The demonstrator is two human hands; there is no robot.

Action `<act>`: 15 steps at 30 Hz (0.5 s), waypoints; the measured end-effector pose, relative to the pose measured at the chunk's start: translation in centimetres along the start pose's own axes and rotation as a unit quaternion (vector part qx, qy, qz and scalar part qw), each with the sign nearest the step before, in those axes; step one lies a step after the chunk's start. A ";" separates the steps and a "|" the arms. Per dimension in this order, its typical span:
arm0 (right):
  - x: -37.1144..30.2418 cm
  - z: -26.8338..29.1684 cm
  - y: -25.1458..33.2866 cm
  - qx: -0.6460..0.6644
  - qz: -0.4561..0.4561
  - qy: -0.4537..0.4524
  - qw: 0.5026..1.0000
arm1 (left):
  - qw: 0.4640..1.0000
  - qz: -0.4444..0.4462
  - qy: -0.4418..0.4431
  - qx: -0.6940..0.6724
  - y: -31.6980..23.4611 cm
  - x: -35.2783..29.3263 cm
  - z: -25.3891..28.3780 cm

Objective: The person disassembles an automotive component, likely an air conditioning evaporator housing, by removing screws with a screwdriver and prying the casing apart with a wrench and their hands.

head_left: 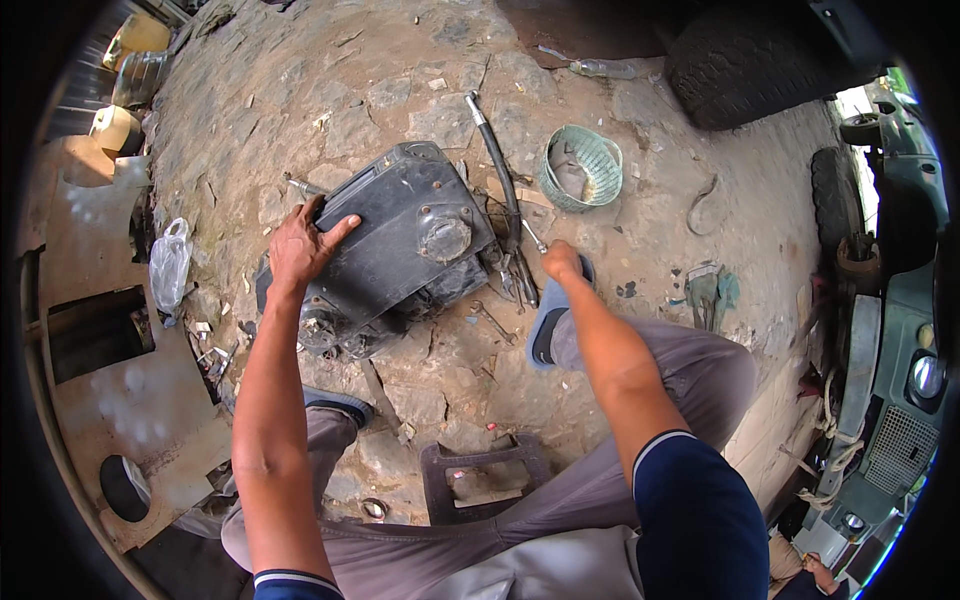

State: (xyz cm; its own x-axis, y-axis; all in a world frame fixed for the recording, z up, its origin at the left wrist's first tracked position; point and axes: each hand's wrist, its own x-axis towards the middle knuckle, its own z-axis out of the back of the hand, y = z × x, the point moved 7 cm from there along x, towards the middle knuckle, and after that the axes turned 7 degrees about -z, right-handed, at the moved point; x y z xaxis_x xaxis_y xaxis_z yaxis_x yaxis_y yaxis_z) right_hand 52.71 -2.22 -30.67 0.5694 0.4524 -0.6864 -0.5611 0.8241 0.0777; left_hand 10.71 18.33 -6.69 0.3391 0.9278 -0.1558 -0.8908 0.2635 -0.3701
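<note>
A bulky black housing (390,240), with a round dirt-covered fitting on its upper face, lies tilted on the stone ground. My left hand (298,245) grips its left edge, thumb on top and the other fingers over the side. To the right of the housing, my right hand (562,262) is closed on a slim silver tool (535,236), whose far end points toward the housing; its kind is partly hidden. Beside it runs a black hose (495,155) with a metal end. On the ground below the housing is a wrench (493,322).
A green woven basket (582,170) stands beyond my right hand. Dirty gloves or rags (708,295) lie to the right. A dark plastic stool (487,478) is between my legs. Cut metal sheeting (130,420) lines the left; a large tyre (750,70) is at far right.
</note>
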 end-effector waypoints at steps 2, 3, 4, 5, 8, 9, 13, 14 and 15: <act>-1.9 -1.0 0.5 -0.045 0.009 -0.014 0.999 | 1.000 0.005 -0.003 -0.012 0.0 -0.4 0.1; -2.5 -1.4 0.9 -0.077 0.021 -0.012 0.997 | 1.000 0.000 -0.006 -0.007 -0.3 -0.5 0.0; -2.7 -1.8 1.1 -0.107 0.033 -0.011 0.994 | 1.000 -0.007 -0.010 -0.002 -0.6 -0.5 0.1; -2.9 -2.3 1.3 -0.117 0.040 -0.003 0.992 | 1.000 -0.014 -0.014 0.004 -0.9 -0.5 0.3; -2.8 -4.2 1.4 -0.121 0.042 0.018 0.992 | 0.999 -0.017 -0.014 0.028 -1.4 -0.6 0.2; -2.2 -4.6 0.4 -0.079 0.003 0.034 0.996 | 0.999 -0.020 -0.013 0.028 -1.8 -0.5 0.2; -4.7 -6.9 1.3 -0.011 -0.037 0.029 0.999 | 0.999 -0.014 -0.014 0.043 -1.1 -1.7 0.7; -4.7 -7.5 0.9 -0.026 -0.025 -0.001 0.999 | 0.999 -0.016 -0.015 0.040 -1.0 -1.6 0.5; -4.4 -7.8 0.8 -0.040 -0.013 -0.033 0.999 | 0.999 -0.018 -0.018 0.038 -1.1 -1.4 0.5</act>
State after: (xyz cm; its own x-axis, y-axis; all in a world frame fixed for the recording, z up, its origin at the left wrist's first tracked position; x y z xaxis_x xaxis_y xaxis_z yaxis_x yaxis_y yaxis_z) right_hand 45.10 -6.20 -33.20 0.6210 0.4558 -0.6377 -0.5909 0.8068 0.0013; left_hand 11.05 16.90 -5.59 0.3623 0.9256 -0.1095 -0.8989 0.3159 -0.3037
